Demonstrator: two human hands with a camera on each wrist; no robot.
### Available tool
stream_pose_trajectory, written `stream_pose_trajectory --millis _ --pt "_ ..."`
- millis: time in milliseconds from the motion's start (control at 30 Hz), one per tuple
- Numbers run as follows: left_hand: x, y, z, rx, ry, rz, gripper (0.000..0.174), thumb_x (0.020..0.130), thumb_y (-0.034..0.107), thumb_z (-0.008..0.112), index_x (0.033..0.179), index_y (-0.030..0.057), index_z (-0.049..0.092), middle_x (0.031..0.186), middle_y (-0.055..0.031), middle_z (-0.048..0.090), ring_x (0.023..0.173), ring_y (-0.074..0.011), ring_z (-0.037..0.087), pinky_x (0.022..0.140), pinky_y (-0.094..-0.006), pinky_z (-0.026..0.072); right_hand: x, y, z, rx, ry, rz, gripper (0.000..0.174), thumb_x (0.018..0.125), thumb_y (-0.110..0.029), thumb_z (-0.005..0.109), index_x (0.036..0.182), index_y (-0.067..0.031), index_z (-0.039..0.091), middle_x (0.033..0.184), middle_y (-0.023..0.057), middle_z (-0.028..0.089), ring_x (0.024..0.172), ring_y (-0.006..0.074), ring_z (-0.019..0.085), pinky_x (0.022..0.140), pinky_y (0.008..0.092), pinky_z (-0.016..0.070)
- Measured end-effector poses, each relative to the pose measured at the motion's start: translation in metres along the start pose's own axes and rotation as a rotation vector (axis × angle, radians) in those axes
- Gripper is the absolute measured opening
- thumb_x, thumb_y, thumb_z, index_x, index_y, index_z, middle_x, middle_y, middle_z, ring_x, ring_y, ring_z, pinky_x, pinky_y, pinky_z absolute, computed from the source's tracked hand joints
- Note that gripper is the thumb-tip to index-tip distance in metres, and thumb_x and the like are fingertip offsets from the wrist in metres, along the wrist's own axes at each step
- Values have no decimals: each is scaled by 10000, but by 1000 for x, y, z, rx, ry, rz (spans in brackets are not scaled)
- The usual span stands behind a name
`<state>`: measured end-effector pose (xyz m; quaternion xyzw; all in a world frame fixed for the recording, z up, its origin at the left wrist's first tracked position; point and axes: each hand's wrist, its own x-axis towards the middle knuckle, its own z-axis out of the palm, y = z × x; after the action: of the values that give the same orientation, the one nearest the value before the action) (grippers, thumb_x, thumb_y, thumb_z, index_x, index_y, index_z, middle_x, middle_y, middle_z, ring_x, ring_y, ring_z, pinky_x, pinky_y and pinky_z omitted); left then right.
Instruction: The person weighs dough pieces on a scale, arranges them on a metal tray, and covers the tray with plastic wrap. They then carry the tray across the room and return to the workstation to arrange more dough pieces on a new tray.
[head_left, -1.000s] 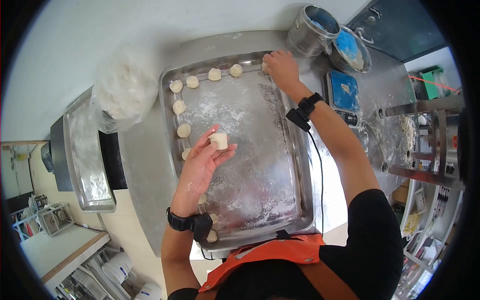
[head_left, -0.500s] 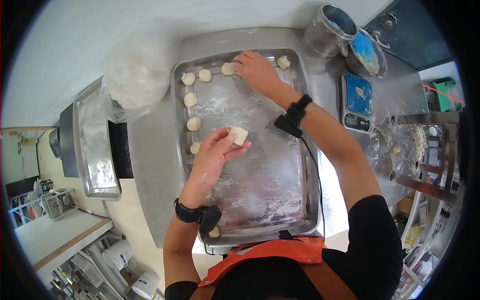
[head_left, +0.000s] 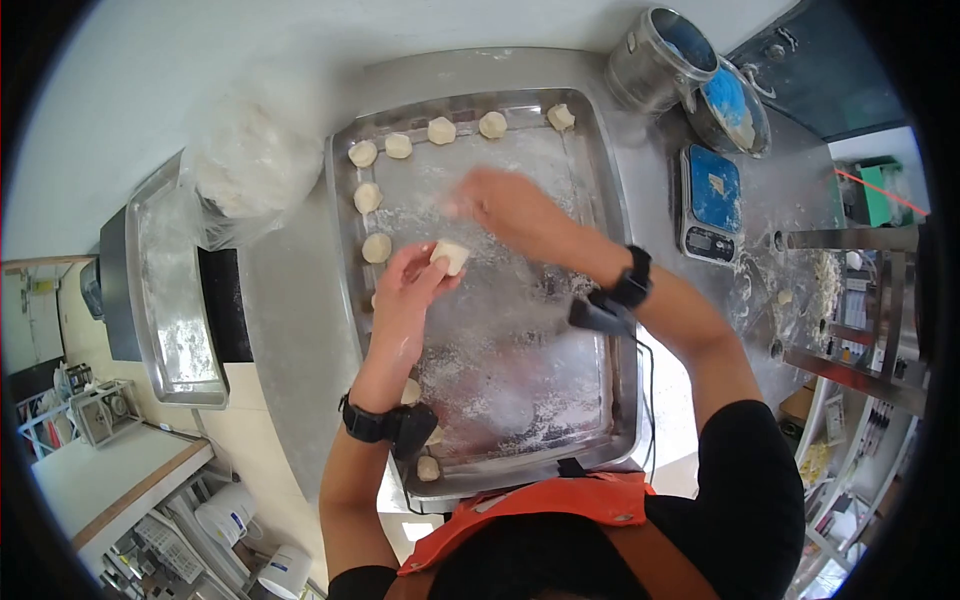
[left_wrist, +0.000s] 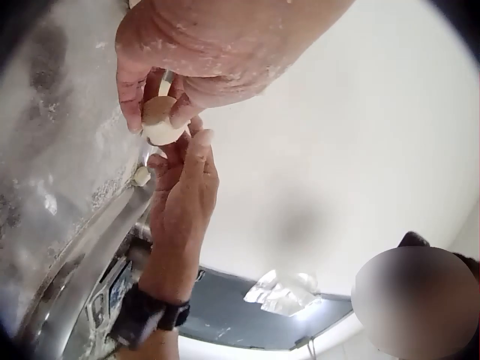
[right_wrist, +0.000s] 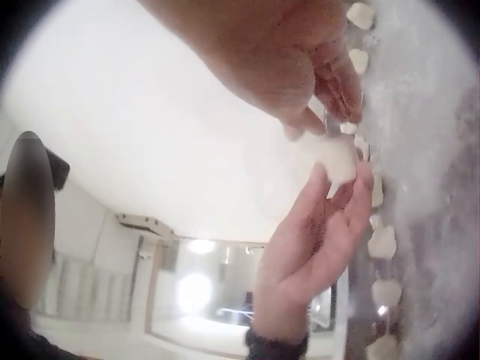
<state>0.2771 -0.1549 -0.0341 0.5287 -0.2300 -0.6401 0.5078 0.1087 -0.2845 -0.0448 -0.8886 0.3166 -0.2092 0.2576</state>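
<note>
My left hand (head_left: 402, 300) pinches a pale dough piece (head_left: 452, 257) between thumb and fingers, above the left part of a floured metal tray (head_left: 500, 400). Blurred in the head view, my right hand (head_left: 508, 208) is over the tray just beyond that piece. The right wrist view shows its fingers (right_wrist: 337, 90) held loosely apart from the thumb, close to the dough, with nothing between them. Similar dough pieces line the tray's far side, among them one in the far right corner (head_left: 561, 116), and its left side, partly hidden by my left arm.
A plastic bag of dough (head_left: 245, 160) stands left of the tray, near another metal tray (head_left: 180, 310). To the right are a blue-topped scale (head_left: 712, 200), a metal pot (head_left: 660, 60) and a bowl (head_left: 740, 110). Metal bars (head_left: 850, 235) jut in at the right.
My right hand has left the dough piece in the far right corner and come back toward my left hand. The left hand keeps its hold on its dough piece.
</note>
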Motion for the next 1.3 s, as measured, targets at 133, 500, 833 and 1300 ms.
stream_pose_trajectory --millis 133,500,833,1300 --pt "22 11 21 181 -101 127 337 911 89 566 1217 -35 501 1146 -154 580 1015 -210 603 863 -323 510 -26 -26 -39 369 -115 233 273 842 -186 665 1089 -71 643 976 113 633 857 263 619 748 353 501" --pt "163 13 81 1443 34 1038 298 789 43 562 1081 55 617 1184 -156 570 1107 -326 528 904 -384 453 16 105 -52 -514 299 68 125 756 -203 667 850 -120 668 805 37 622 891 207 558 723 336 496" --pt "181 16 99 1711 -26 588 404 835 58 543 1238 32 540 1222 -193 554 1166 -366 495 976 -425 411 -115 57 -70 -150 377 364 220 887 -261 581 922 -53 641 873 96 604 897 274 551 765 397 472" --pt "-60 -31 178 1202 -451 322 277 924 102 535 1168 -17 591 1031 -147 670 968 -236 647 853 -308 492 -488 219 -171 -830 1072 1176 432 830 -172 620 1220 -22 507 1224 234 502 1094 404 479 969 476 371"
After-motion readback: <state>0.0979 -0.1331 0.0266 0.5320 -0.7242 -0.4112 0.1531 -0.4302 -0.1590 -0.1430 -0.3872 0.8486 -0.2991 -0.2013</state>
